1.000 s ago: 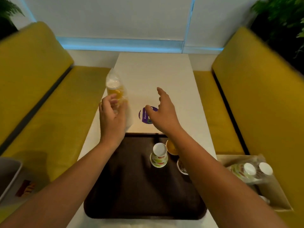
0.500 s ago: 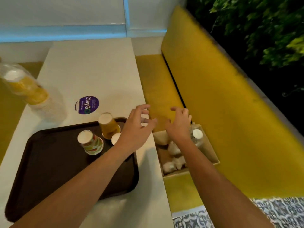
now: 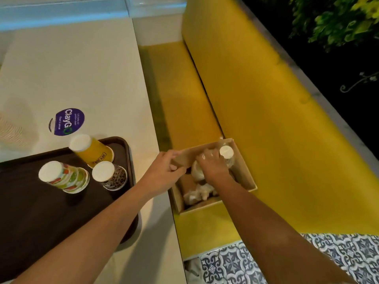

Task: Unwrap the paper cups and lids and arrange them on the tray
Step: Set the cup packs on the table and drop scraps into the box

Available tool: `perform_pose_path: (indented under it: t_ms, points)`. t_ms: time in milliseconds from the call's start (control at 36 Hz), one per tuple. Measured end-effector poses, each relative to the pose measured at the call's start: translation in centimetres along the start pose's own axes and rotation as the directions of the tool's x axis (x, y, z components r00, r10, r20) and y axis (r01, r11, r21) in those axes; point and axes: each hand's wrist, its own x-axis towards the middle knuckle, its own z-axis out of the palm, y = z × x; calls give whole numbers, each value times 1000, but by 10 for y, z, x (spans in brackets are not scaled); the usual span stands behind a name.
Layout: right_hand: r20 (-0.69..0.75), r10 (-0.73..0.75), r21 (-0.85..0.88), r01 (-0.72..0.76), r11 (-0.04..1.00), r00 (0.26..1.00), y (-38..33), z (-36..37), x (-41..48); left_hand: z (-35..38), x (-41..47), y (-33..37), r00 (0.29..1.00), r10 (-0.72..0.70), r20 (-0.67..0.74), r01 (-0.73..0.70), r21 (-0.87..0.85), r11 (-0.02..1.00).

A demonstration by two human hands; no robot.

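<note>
A dark brown tray (image 3: 30, 218) lies on the white table with three cups upside down on it: a yellow cup (image 3: 92, 153), a fruit-patterned cup (image 3: 65, 178) and a spotted cup (image 3: 111, 176). On the yellow bench to the right stands a cardboard box (image 3: 245, 171). My left hand (image 3: 164, 169) grips the box's near-left wall. My right hand (image 3: 213, 167) is inside the box, closed over a plastic-wrapped cup pack (image 3: 226, 152) whose white end sticks out. Crumpled plastic wrappers (image 3: 196, 194) lie in the box bottom.
A purple round sticker (image 3: 66, 121) sits on the table (image 3: 82, 68) beyond the tray. Some clear wrapping (image 3: 10, 130) shows at the left edge. The yellow backrest (image 3: 276, 119) rises right of the box. Patterned floor tiles (image 3: 235, 263) lie below, with plants (image 3: 338, 19) at top right.
The view swung right from the table to the bench. My left hand left the wrapped stack it held and took the box wall. My right hand reached down onto the wrapped pack.
</note>
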Motion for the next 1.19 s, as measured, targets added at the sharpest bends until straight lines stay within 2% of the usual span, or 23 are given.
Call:
perform_pose_path:
  t_ms: [83, 167, 306, 389, 500, 583, 694, 778, 861, 944, 1000, 1056, 1139, 1194]
  points:
    - [-4, -19, -49, 19, 999, 1000, 2, 0, 6, 1, 2, -2, 1000, -7, -3, 7, 17, 1000]
    - [30, 2, -8, -2, 1000, 1000, 6, -4, 11, -1, 2, 0, 1000, -1, -13, 2, 23, 1000]
    - [-36, 61, 193, -53, 980, 997, 23, -37, -1, -8, 1, 0, 1000, -8, -27, 9, 37, 999]
    - [-96, 99, 369, -57, 927, 990, 43, -80, -22, -11, 2, 5, 999, -35, -19, 35, 17, 999]
    - [-191, 170, 615, -17, 788, 967, 67, -147, -76, -20, 0, 16, 999, -22, 23, 22, 6, 1000]
    - [-310, 255, 734, 60, 676, 916, 78, -184, -115, -30, -3, 32, 1000, 18, 24, -17, -11, 1000]
    - [-403, 315, 887, 282, 365, 859, 60, -219, -149, -50, -11, 62, 987, 159, -14, -156, -295, 942]
    - [-482, 339, 876, 449, 175, 808, 24, -240, -162, -73, -27, 82, 971, 169, -168, -223, -383, 896]
    - [-517, 215, 848, 530, 0, 828, -11, -250, -164, -99, -35, 88, 952, 160, -263, -261, -412, 873]
    - [-483, 94, 864, 491, -109, 871, -56, -255, -154, -132, -46, 81, 953, 134, -273, -234, -373, 898]
    - [-449, 83, 872, 456, -177, 890, -86, -258, -141, -156, -54, 73, 950, 110, -294, -206, -321, 925]
    - [-454, 121, 862, 469, -192, 883, -118, -265, -125, -186, -63, 64, 942, 88, -323, -174, -250, 952]
    - [-457, 118, 854, 472, -221, 882, -160, -279, -101, -241, -79, 49, 910, 122, -396, -134, -3, 991]
    - [-441, 111, 869, 455, -195, 890, -188, -286, -81, -278, -90, 37, 836, 142, -530, -74, 148, 986]
